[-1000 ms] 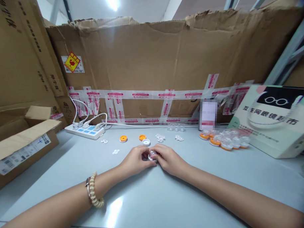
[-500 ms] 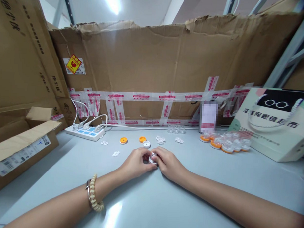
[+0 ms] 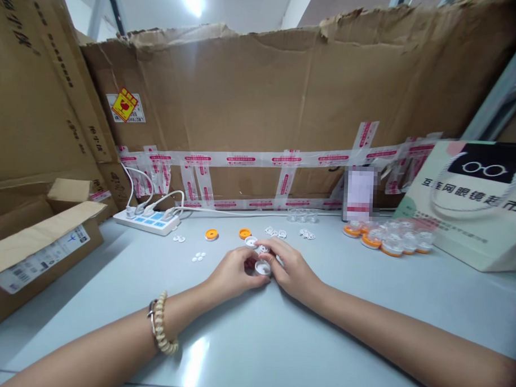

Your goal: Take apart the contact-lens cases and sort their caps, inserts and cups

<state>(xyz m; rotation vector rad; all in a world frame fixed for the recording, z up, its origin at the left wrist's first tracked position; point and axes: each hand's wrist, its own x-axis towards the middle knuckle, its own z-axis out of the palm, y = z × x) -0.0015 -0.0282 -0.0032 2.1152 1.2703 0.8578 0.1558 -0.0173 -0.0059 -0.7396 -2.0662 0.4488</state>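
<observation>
My left hand [image 3: 234,273] and my right hand [image 3: 291,268] meet at the middle of the grey table [image 3: 278,341]. Together they pinch a small round white cap [image 3: 263,267]. My right fingers also hold a small white insert piece [image 3: 262,250] just above the cap. Close behind lie a loose white cap [image 3: 250,241], two orange caps [image 3: 211,234] and scattered white insert pieces [image 3: 199,257]. A beaded bracelet sits on my left wrist.
A cluster of clear containers with orange lids [image 3: 392,240] stands at the right, beside a paper bag [image 3: 473,201]. A white power strip [image 3: 149,221] lies back left. An open cardboard box [image 3: 36,248] sits at the left. Taped cardboard walls [image 3: 264,114] ring the table.
The white cap has tipped so its open side shows, and the small insert now sits above it in my right fingers. Both hands stay in place.
</observation>
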